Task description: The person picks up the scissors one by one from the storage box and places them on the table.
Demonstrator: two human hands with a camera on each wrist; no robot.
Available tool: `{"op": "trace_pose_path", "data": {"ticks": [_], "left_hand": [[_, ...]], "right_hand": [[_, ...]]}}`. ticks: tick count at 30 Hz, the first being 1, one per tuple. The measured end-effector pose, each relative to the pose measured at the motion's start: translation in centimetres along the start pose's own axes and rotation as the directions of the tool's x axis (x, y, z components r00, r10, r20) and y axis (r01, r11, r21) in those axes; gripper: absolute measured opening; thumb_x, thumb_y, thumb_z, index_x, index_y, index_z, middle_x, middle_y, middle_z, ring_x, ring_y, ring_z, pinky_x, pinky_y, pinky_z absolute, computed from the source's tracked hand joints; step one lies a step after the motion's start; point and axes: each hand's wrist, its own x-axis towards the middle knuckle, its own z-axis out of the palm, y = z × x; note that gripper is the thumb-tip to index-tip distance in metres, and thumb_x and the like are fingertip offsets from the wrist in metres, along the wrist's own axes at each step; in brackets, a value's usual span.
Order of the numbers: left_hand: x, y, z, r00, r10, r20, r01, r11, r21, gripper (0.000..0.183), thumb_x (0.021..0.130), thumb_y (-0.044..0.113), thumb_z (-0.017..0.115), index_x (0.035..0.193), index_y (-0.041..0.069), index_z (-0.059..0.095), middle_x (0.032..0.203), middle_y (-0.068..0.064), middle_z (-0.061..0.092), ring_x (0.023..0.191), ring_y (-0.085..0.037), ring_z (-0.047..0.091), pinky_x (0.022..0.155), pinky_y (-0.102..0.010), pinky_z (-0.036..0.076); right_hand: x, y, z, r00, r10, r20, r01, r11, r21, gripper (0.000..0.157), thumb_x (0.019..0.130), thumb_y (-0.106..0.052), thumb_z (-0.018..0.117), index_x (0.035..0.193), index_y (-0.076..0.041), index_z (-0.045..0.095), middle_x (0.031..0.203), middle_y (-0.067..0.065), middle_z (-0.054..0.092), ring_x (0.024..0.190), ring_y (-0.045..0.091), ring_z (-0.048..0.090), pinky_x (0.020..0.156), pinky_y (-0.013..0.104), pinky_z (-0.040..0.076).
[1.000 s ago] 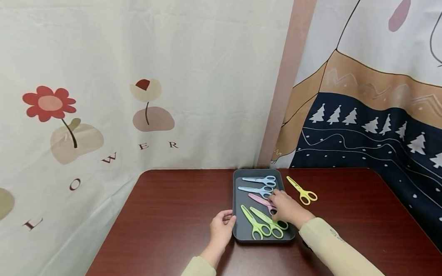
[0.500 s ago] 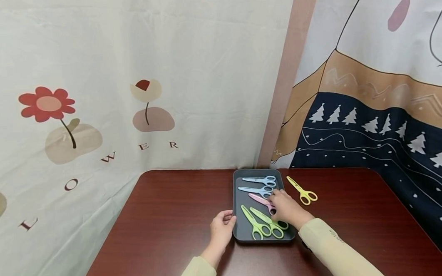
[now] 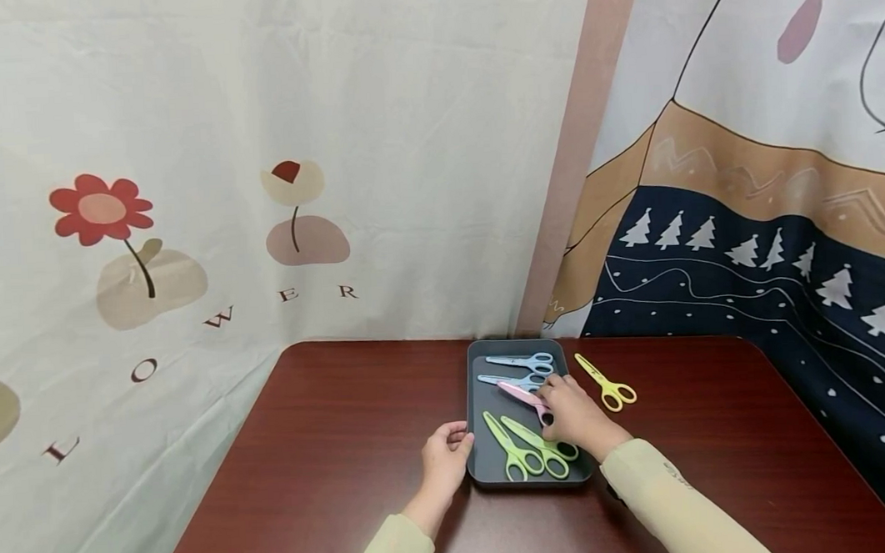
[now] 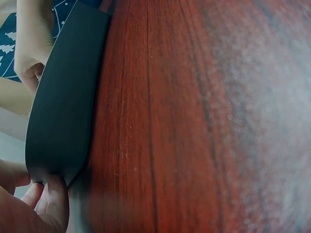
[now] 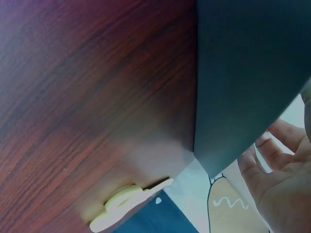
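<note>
A dark grey tray (image 3: 487,401) lies on the table, its wall (image 4: 65,92) filling much of the left wrist view. My left hand (image 3: 445,462) pinches the tray's left side, with thumb and fingers (image 4: 56,199) at the rim. Inside the tray, my right hand (image 3: 576,416) grips pink scissors (image 3: 519,393) near their handles, which the fingers partly cover. Two pairs of light blue scissors (image 3: 510,361) lie at the far end of the tray. Two pairs of green scissors (image 3: 505,442) lie at the near end. The tray wall hides the pink scissors in the right wrist view.
Yellow scissors (image 3: 604,385) lie on the table right of the tray, near the back edge. The red-brown wooden table (image 3: 331,449) backs onto a printed cloth (image 3: 423,186). My right forearm sleeve (image 3: 672,498) passes over the table's right half.
The pink scissors have shifted slightly away from me, toward the nearer blue pair, with my right hand. My left hand and the tray hold their place.
</note>
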Motion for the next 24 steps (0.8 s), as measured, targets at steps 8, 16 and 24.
{"op": "trace_pose_path", "data": {"ticks": [8, 16, 24], "left_hand": [[-0.1, 0.2, -0.1, 1.0, 0.013, -0.003, -0.013, 1.0, -0.003, 0.02, 0.084, 0.004, 0.069, 0.102, -0.001, 0.068, 0.087, -0.009, 0.068, 0.077, -0.017, 0.063, 0.064, -0.021, 0.05], [-0.1, 0.1, -0.1, 1.0, 0.024, -0.009, -0.024, 1.0, 0.0, 0.02, 0.083, 0.004, 0.069, 0.102, -0.001, 0.068, 0.087, -0.009, 0.069, 0.076, -0.016, 0.063, 0.064, -0.021, 0.05], [0.0, -0.1, 0.0, 1.0, 0.023, -0.007, -0.023, 1.0, -0.01, 0.019, 0.083, 0.004, 0.069, 0.101, -0.001, 0.067, 0.087, -0.009, 0.068, 0.077, -0.016, 0.062, 0.064, -0.02, 0.049]], "right_hand": [[0.0, 0.2, -0.5, 0.999, 0.008, -0.036, -0.007, 1.0, 0.03, 0.053, 0.061, -0.022, 0.084, 0.108, -0.003, 0.067, 0.108, 0.009, 0.057, 0.1, 0.025, 0.047, 0.088, 0.04, 0.046], [0.0, 0.6, -0.6, 0.998, 0.039, -0.057, -0.036, 0.998, 0.058, 0.053, 0.061, -0.021, 0.084, 0.108, -0.005, 0.066, 0.111, 0.009, 0.057, 0.1, 0.023, 0.046, 0.083, 0.039, 0.048], [-0.1, 1.4, -1.2, 0.994, 0.026, -0.103, -0.019, 0.997, 0.073, 0.052, 0.061, -0.018, 0.084, 0.107, -0.004, 0.066, 0.108, 0.009, 0.056, 0.096, 0.023, 0.046, 0.079, 0.038, 0.046]]}}
